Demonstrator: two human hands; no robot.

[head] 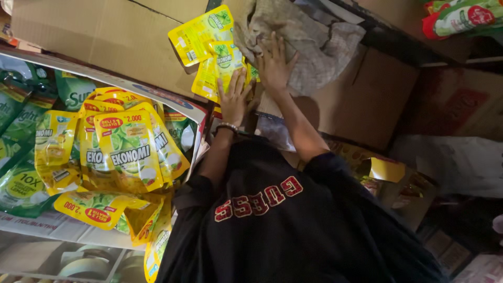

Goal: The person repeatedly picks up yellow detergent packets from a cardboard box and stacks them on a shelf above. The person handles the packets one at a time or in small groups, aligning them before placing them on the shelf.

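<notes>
My left hand (234, 99), with a beaded bracelet at the wrist, lies flat with fingers spread on a few yellow sachet pouches (212, 50) that rest on a brown cardboard box (120, 39). Just to its right, my right hand (273, 65) presses flat, fingers apart, on a crumpled grey-brown cloth (314, 44) at the edge of the same pouches. Neither hand grips anything. My black shirt with red letters (272, 225) fills the lower middle of the view.
An open carton (173, 102) at the left holds several yellow pouches (128, 149) and green pouches (21, 183). More cardboard boxes (367, 99) stand to the right. Red and green packs (461, 18) sit on a shelf at top right. Tape rolls (84, 264) lie at bottom left.
</notes>
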